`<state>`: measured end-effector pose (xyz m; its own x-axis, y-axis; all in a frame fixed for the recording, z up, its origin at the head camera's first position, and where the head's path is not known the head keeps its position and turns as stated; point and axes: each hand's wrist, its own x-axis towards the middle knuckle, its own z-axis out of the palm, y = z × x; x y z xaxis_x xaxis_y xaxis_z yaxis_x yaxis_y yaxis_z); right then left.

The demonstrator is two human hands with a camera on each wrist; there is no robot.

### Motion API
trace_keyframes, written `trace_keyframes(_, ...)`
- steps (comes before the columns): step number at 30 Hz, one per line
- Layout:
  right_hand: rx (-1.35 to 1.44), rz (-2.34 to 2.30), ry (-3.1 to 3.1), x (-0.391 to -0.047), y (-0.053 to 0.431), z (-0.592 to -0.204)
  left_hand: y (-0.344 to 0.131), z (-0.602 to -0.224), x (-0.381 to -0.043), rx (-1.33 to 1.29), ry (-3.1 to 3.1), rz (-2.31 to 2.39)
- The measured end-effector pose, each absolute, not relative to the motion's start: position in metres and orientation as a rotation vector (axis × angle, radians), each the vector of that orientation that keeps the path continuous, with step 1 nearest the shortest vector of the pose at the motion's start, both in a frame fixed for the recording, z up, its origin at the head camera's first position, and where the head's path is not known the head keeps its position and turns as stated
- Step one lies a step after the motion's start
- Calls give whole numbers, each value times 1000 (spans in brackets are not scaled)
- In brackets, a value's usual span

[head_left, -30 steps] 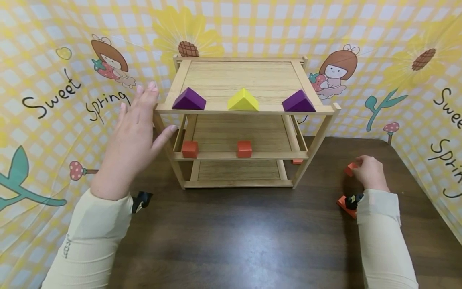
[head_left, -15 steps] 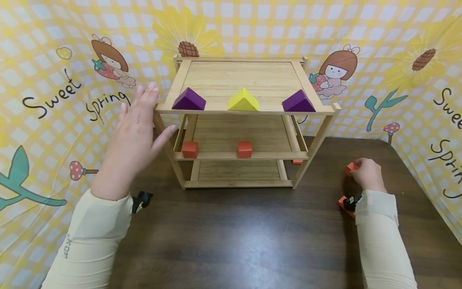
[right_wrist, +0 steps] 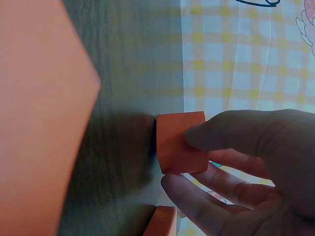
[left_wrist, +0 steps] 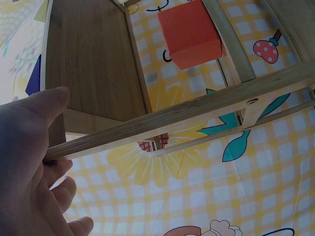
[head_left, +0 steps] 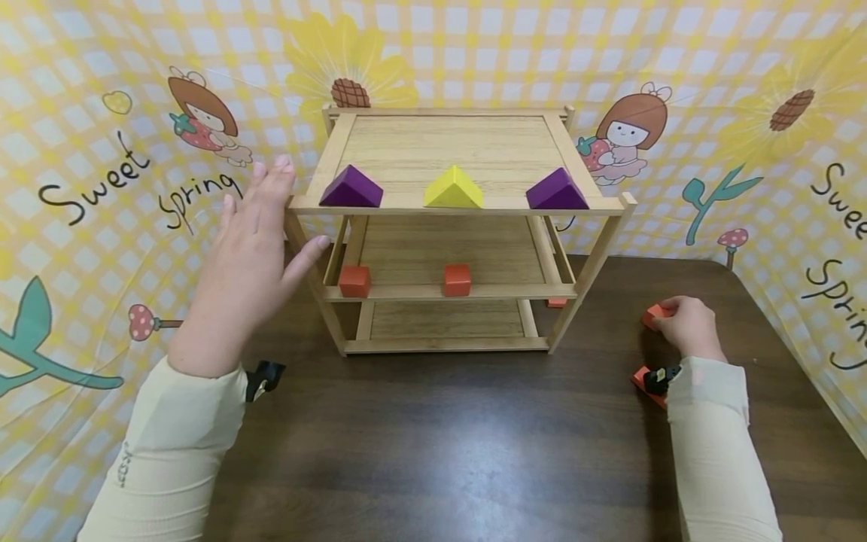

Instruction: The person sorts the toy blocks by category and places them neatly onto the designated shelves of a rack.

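Observation:
My left hand [head_left: 247, 263] touches the top left front corner of a wooden three-tier shelf [head_left: 447, 203], its fingers straight and thumb spread. In the left wrist view a post lies between thumb and fingers. At the right, my right hand [head_left: 691, 327] pinches an orange cube [right_wrist: 172, 142] between thumb and fingertips, low by the brown table. Two purple triangular blocks [head_left: 352, 188] flank a yellow triangular block [head_left: 454, 188] along the shelf's top front edge. On the middle tier sit a left orange cube [head_left: 355, 281] and a centre orange cube [head_left: 457, 280].
An orange triangular block [head_left: 640, 379] lies on the table [head_left: 440, 436], partly under the right wrist's black camera [head_left: 660, 380]. Another orange block [head_left: 557, 303] shows behind the shelf's right front leg. A yellow checked cloth [head_left: 474, 53] surrounds the table at the back and sides.
My right hand has shifted slightly left with the orange cube. The left hand stays at the shelf's corner, and the blocks on the shelf keep their places.

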<state>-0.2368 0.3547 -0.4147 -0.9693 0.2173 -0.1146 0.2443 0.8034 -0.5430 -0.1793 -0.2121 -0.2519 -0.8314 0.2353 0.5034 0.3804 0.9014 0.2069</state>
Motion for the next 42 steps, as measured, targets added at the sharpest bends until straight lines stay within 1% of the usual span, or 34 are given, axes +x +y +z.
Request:
trace_keyframes(16,342,-958,2935,-230,350,-411,-212,-251,-178,-441,-2583,-415)
trace_keyframes(26,234,-1020,3107,-227,344,-411,-212,-251,-179,-436,-2586,-414)
trace_keyframes(42,205,-1065,3181,-216,327,-403,-212,-252,-179,-443,-2572,-417)
